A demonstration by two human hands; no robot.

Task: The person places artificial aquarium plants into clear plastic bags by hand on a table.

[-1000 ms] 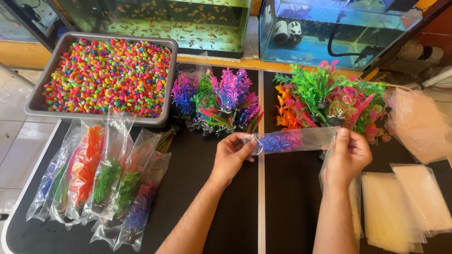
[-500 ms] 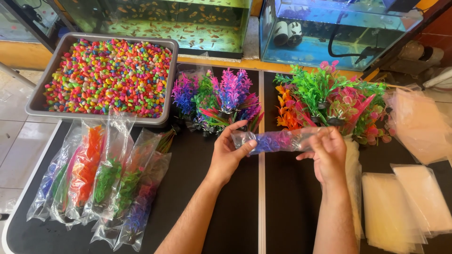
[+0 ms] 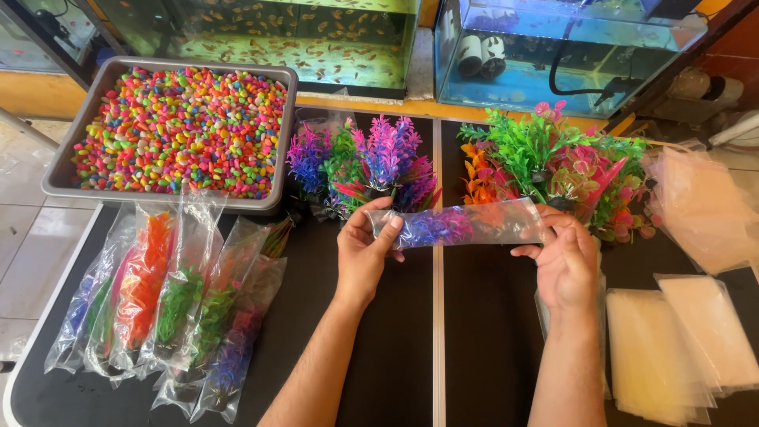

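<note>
Between my hands, over the black table, hangs a clear plastic bag lying sideways with a blue and purple plastic aquarium plant inside. My left hand pinches the bag's left end, thumb on top. My right hand holds the right, open end with its fingers curled around it. Behind the bag stand a cluster of purple, blue and pink plastic plants and a cluster of green, orange and pink ones.
A grey tray of bright coloured pebbles sits at the back left. Several bagged plants lie at the front left. Stacks of empty clear bags lie at the right. Fish tanks stand behind the table.
My right hand has slid left along the bag toward my left hand, and the plant now sits further into the bag. The bag has dropped slightly lower.
</note>
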